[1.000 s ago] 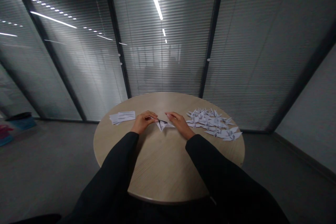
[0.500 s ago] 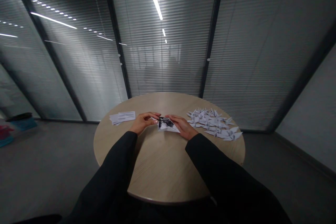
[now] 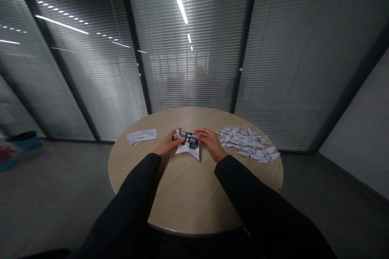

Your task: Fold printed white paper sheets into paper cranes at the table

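A creased sheet of printed paper point(image 3: 189, 145), white with a dark picture on it, is held over the middle of the round table point(image 3: 188, 194). My left hand point(image 3: 170, 142) pinches its left edge between thumb and fingers. At its upper right edge, my right hand point(image 3: 212, 143) grips the paper with bent fingers. The paper's lower edge curves and its corners stick out. To the right lie many folded paper cranes point(image 3: 243, 141) in a cluster, close to my right hand. Left of my left hand rests a small stack of paper sheets point(image 3: 142, 136).
Glass partitions with blinds point(image 3: 191, 68) stand right behind the table. On the floor at far left are a blue bin with a dark rim point(image 3: 26, 142) and a red and blue object point(image 3: 6, 157). A pale wall point(image 3: 361, 141) rises at the right.
The paper has turned and tilted so that more of its printed face shows, with its lower edge nearer to me. My fingers have shifted along its edges. The cranes and stack stay put.
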The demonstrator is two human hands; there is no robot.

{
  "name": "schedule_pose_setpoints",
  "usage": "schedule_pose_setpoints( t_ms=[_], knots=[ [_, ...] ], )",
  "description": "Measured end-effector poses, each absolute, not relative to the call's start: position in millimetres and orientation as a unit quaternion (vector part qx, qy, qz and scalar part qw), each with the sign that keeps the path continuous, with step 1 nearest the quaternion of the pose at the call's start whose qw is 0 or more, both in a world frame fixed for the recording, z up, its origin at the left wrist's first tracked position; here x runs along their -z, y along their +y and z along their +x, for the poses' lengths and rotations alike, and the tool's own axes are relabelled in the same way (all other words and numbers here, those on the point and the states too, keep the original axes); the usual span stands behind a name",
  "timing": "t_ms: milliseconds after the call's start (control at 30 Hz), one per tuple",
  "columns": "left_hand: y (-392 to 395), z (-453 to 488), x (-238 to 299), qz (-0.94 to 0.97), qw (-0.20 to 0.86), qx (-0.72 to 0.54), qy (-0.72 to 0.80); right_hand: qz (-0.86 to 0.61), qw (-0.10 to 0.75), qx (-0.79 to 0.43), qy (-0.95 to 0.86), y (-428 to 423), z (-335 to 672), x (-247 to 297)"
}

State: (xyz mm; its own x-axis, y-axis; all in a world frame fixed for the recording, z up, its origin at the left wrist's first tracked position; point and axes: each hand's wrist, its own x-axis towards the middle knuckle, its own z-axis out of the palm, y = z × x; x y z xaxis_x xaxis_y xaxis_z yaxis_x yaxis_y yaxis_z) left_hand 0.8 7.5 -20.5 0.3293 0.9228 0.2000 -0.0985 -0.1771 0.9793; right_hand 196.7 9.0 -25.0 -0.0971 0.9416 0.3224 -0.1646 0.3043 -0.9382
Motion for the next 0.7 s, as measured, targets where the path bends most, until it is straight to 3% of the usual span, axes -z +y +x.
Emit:
schedule_pose_setpoints(
  t_ms=[167,400,700],
  knots=[
    [8.5,7.1,24.0,0.614,0.535,-0.449,0.367,-0.342,0.577,-0.444,-0.594,10.3,194.7,25.7],
    [5.2,9.6,20.8,0.635,0.534,-0.424,0.361,-0.344,0.508,-0.431,-0.661,12.0,193.2,31.1],
    [8.0,5.9,20.8,0.629,0.533,-0.425,0.374,-0.343,0.504,-0.252,-0.752,1.3,191.6,25.0]
  ],
)
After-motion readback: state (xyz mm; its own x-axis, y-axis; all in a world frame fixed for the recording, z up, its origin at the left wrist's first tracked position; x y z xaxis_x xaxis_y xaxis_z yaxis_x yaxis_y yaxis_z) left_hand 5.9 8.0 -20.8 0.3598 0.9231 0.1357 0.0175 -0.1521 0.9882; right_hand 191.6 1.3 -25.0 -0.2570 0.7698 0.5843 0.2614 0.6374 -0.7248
